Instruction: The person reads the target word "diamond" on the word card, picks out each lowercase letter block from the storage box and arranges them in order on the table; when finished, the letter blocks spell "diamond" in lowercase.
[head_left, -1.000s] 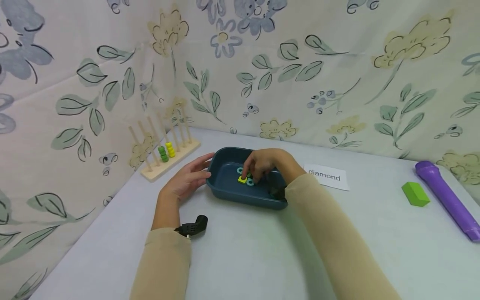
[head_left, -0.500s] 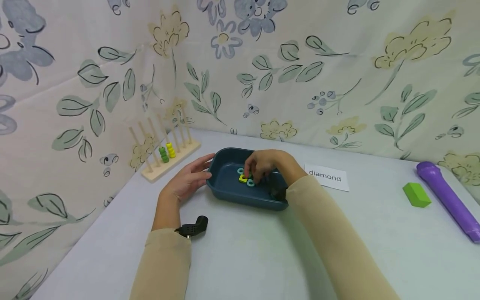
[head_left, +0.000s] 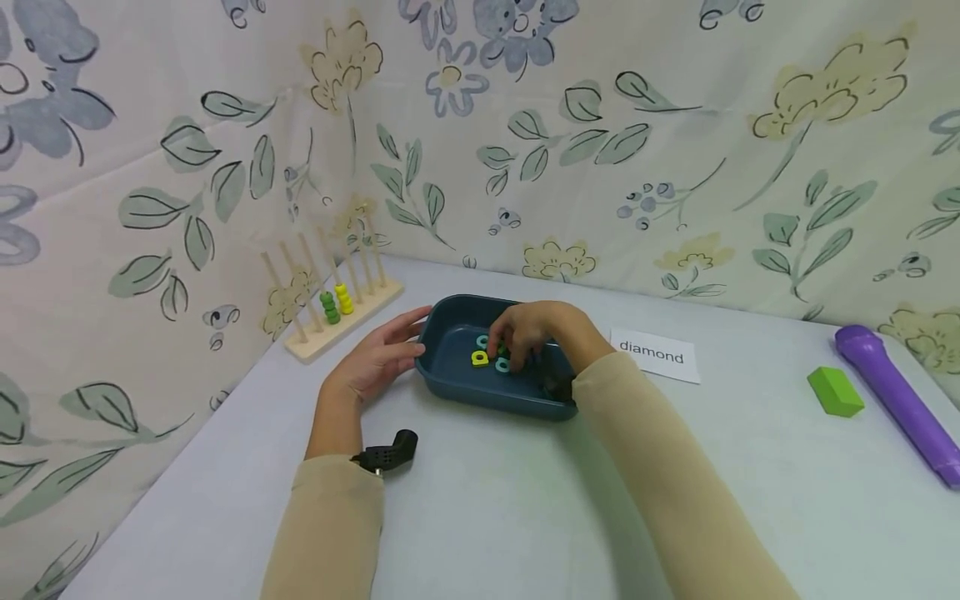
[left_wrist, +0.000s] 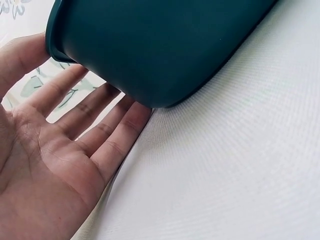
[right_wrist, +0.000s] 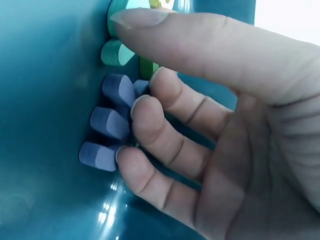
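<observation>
My left hand (head_left: 381, 354) touches the left end of a dark teal tray (head_left: 487, 402); its fingers extend along the outer wall, thumb at the rim. Inside, my right hand (head_left: 528, 329) hovers low over small coloured pieces, fingers bent and apart. A yellow piece with a hole (head_left: 480, 358) lies left of its fingertips, near a light teal ring-like piece (head_left: 503, 365). In the right wrist view the fingertips touch or nearly touch a purple-blue piece with several prongs (right_wrist: 107, 122). The thumb crosses over a teal piece (right_wrist: 117, 52); a green piece (right_wrist: 146, 67) is partly hidden.
A white card reading "diamond" (head_left: 654, 356) lies right of the tray. Farther right are a green block (head_left: 836, 392) and a purple microphone-shaped object (head_left: 896, 400). At the back left stands a wooden peg rack (head_left: 345, 321) with green and yellow beads. Floral cloth hangs behind.
The yellow piece has shifted slightly left, and the right fingertip that lay on it is now to its right. My left hand stays at the tray's end.
</observation>
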